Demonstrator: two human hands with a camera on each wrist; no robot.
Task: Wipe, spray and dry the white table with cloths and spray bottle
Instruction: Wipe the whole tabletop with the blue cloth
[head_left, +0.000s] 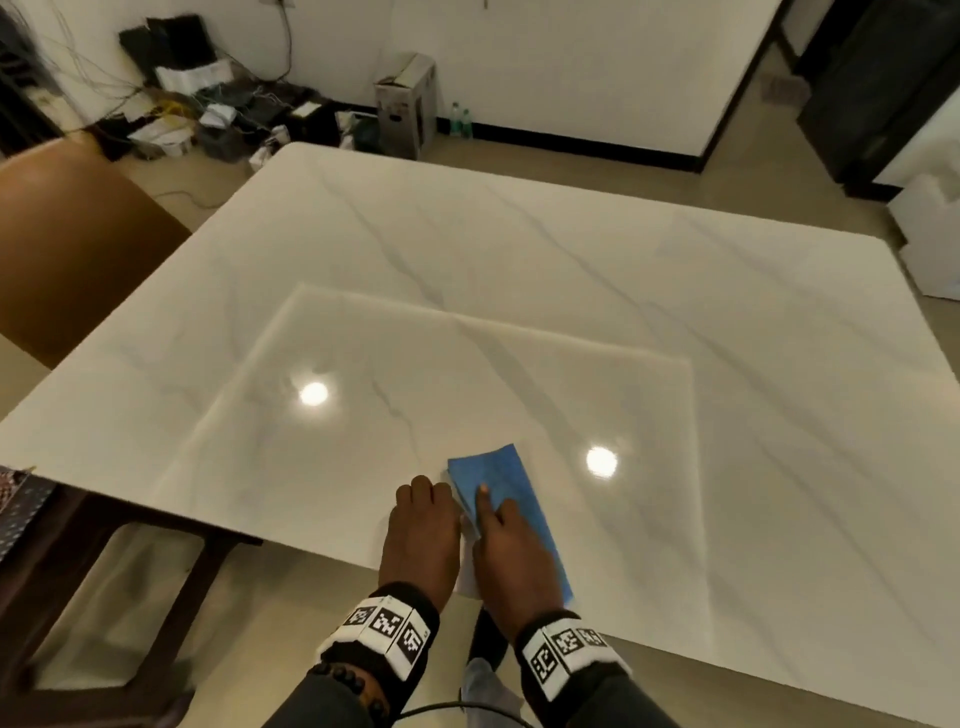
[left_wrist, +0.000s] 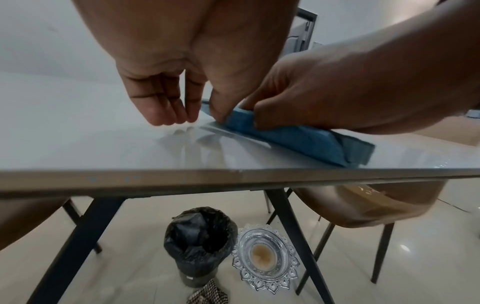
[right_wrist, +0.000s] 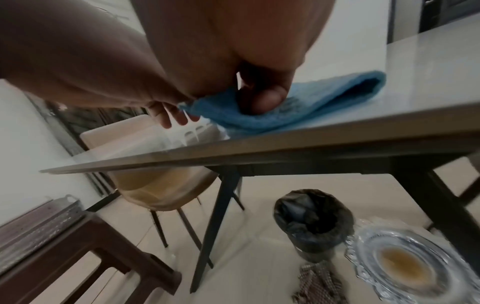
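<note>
We judge wiping barely begun: our right hand (head_left: 511, 540) and left hand (head_left: 421, 530) pinch the folded blue cloth (head_left: 498, 475) at the white bench's (head_left: 571, 270) near edge, spraying and drying left.

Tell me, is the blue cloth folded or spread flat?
Folded: the blue cloth shows stacked layers and a rounded fold on the table.

cloth (head_left: 506, 499) on table (head_left: 571, 270) at near edge | right hand (head_left: 511, 551) on cloth | left hand (head_left: 421, 535) just left of it | bin (left_wrist: 200, 244) and glass dish (left_wrist: 265, 257) under table
</note>
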